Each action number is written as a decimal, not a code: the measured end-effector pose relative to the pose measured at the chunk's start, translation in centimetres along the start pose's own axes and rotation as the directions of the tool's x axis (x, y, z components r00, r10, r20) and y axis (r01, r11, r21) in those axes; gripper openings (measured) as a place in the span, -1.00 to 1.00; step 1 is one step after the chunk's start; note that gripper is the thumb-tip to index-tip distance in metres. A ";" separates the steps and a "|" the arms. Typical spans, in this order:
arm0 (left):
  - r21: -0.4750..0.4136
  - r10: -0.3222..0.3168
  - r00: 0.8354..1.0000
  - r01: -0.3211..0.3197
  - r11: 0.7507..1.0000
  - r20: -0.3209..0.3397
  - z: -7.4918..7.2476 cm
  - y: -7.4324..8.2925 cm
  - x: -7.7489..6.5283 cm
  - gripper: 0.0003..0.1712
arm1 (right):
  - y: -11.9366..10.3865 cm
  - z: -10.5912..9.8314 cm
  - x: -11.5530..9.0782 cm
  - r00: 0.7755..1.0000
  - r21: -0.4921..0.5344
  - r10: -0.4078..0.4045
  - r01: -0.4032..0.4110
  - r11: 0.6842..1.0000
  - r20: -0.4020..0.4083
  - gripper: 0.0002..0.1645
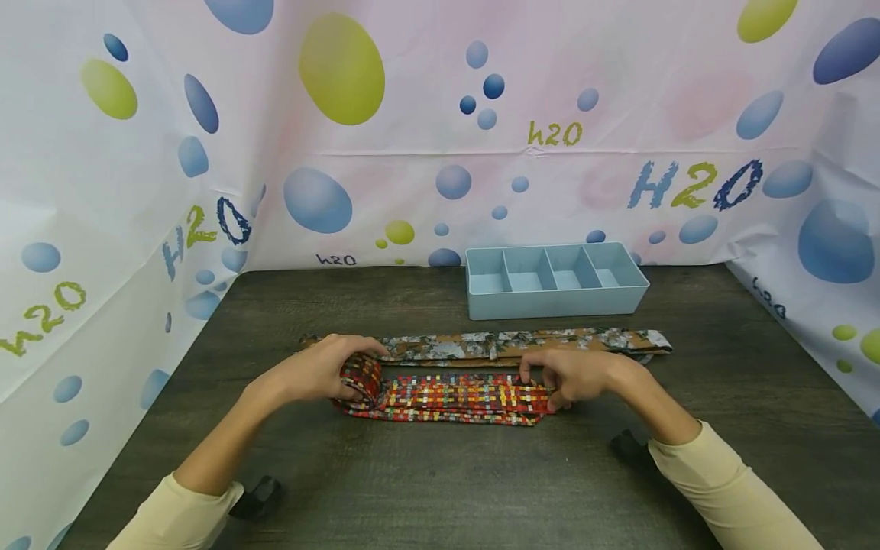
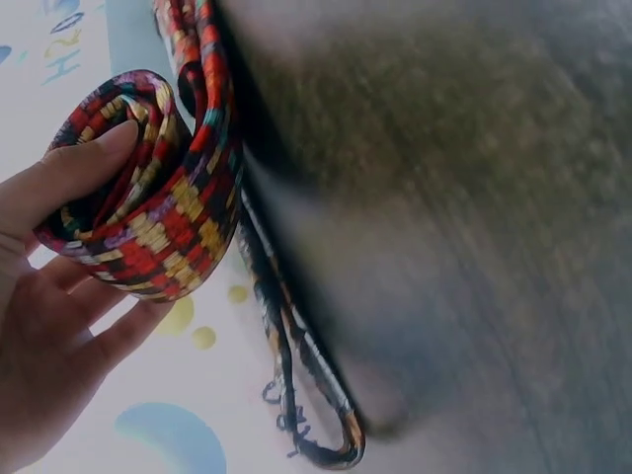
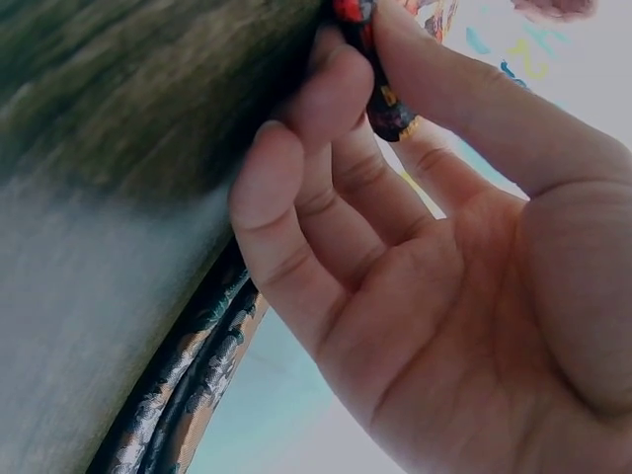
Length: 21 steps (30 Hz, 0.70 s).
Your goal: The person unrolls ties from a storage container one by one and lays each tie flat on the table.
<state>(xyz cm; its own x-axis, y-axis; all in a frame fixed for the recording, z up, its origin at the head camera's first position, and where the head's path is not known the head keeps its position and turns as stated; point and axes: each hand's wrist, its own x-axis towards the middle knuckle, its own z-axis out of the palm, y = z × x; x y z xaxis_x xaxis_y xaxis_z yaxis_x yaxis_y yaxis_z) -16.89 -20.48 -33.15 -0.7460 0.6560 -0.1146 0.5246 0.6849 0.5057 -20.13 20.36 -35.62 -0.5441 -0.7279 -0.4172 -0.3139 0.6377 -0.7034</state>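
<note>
A red, yellow and black checkered necktie (image 1: 454,396) lies folded lengthwise across the table, its left part wound into a roll (image 2: 163,232). My left hand (image 1: 323,368) grips that roll, with the thumb in its coiled centre and the fingers underneath, as the left wrist view shows. At the strip's other end, my right hand (image 1: 580,373) pinches the tie's edge (image 3: 390,114) between thumb and forefinger, the other fingers loosely curled. Just behind lies a second necktie (image 1: 440,348), brown with grey-white flowers, folded flat; the left hand covers part of its left end.
A light blue organizer box (image 1: 550,303) with several compartments in a row stands at the back, right of centre. The dark wooden table (image 1: 426,489) meets a white bubble-print sheet (image 1: 406,153) behind and at both sides.
</note>
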 end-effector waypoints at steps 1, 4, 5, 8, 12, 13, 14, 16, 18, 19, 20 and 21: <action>-0.002 -0.001 1.000 0.001 1.000 -0.007 -0.1 -0.1 -0.1 -0.30 | 0.0 0.0 0.0 1.000 0.002 0.001 -0.001 1.000 0.000 -0.54; -0.005 0.001 1.000 -0.002 1.000 -0.024 -0.4 -0.2 -0.5 -0.28 | 0.1 0.0 0.0 1.000 0.001 0.001 -0.001 1.000 0.001 -0.54; -0.003 0.001 1.000 -0.001 1.000 -0.028 -0.5 -0.3 -0.6 -0.27 | 0.1 0.0 0.0 1.000 0.002 0.000 0.000 1.000 0.002 -0.54; 0.000 0.004 0.999 -0.004 1.000 -0.039 -0.8 -0.4 -1.0 -0.26 | 0.1 0.0 0.0 1.000 0.001 -0.010 0.010 1.000 0.005 -0.55; 0.006 0.009 0.999 -0.009 1.000 -0.045 -1.0 -0.5 -1.3 -0.26 | 0.2 -0.1 0.0 1.000 -0.006 -0.022 0.022 1.000 0.006 -0.55; 0.004 0.010 0.999 -0.010 1.000 -0.047 -1.0 -0.6 -1.4 -0.25 | 0.2 -0.1 0.0 1.000 -0.007 -0.023 0.023 1.000 0.005 -0.55; 0.003 0.007 0.999 -0.007 1.000 -0.049 -1.1 -0.6 -1.5 -0.25 | 0.2 -0.1 0.0 1.000 -0.007 -0.022 0.022 1.000 0.006 -0.55; -0.004 -0.008 0.998 0.007 1.000 -0.055 -1.2 -0.8 -1.8 -0.23 | 0.2 -0.2 0.0 1.000 -0.004 -0.021 0.021 1.000 0.007 -0.55; -0.008 -0.024 0.998 0.024 1.000 -0.065 -1.4 -0.9 -2.2 -0.22 | 0.2 -0.2 0.0 1.000 0.000 -0.018 0.018 1.000 0.010 -0.55; -0.006 -0.035 0.997 0.035 0.999 -0.070 -1.5 -1.0 -2.3 -0.21 | 0.2 -0.2 0.0 1.000 0.001 -0.018 0.018 1.000 0.010 -0.55; -0.003 -0.045 0.996 0.045 0.999 -0.075 -1.6 -1.1 -2.5 -0.21 | 0.2 -0.2 0.0 1.000 0.002 -0.017 0.017 1.000 0.012 -0.56; -0.002 -0.051 0.995 0.051 0.999 -0.080 -1.7 -1.2 -2.8 -0.21 | 0.2 -0.2 0.0 1.000 0.003 -0.017 0.017 1.000 0.012 -0.56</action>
<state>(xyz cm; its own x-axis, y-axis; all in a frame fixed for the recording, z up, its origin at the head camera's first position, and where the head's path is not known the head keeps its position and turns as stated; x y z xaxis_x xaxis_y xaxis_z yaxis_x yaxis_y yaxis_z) -16.13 -23.62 -31.99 -0.8023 0.5925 -0.0720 0.4847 0.7171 0.5008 -20.37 20.55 -35.67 -0.5290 -0.7419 -0.4119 -0.3209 0.6242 -0.7123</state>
